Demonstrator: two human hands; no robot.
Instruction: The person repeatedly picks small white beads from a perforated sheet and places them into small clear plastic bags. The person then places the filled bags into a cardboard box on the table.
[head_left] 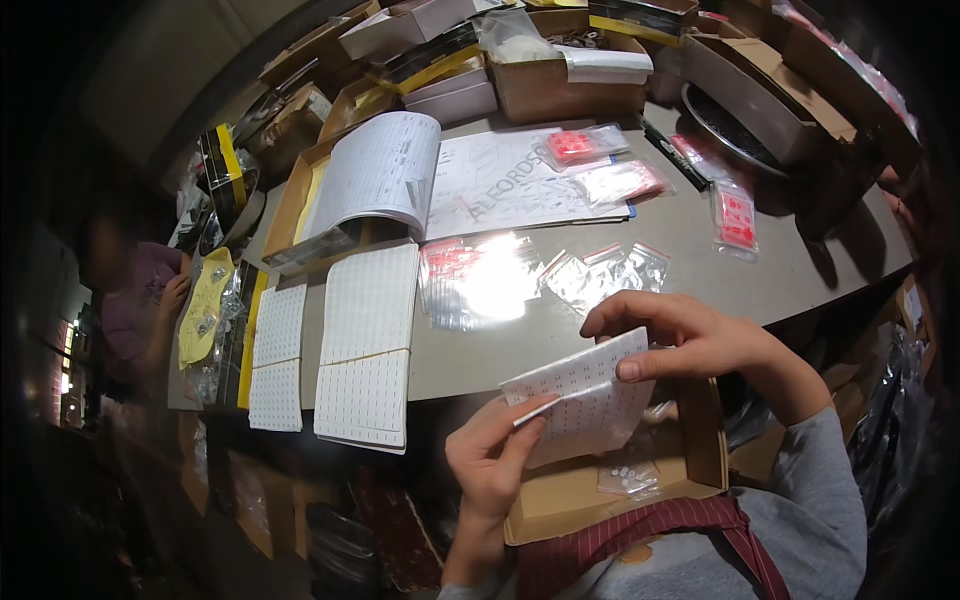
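Observation:
A white sheet of small printed labels (pixel 590 385) is held bent in front of me, above a shallow cardboard box (pixel 705 430). My left hand (pixel 490 455) pinches its lower left edge between thumb and fingers, where a narrow white strip of the paper sticks out. On the right side, the thumb of my right hand (pixel 670 335) presses the front of the sheet while the fingers curl over behind it. Inside the box lies a small clear bag (pixel 628 475) with little pale round pieces. The sheet hides part of the box.
Two banded stacks of label sheets (pixel 365 345) (pixel 277 355) lie at the table's front left. Clear zip bags (pixel 610 275), red-marked packets (pixel 735 218) and an open paper binder (pixel 480 180) are beyond. Boxes (pixel 570 90) line the back; another person (pixel 140 300) sits at left.

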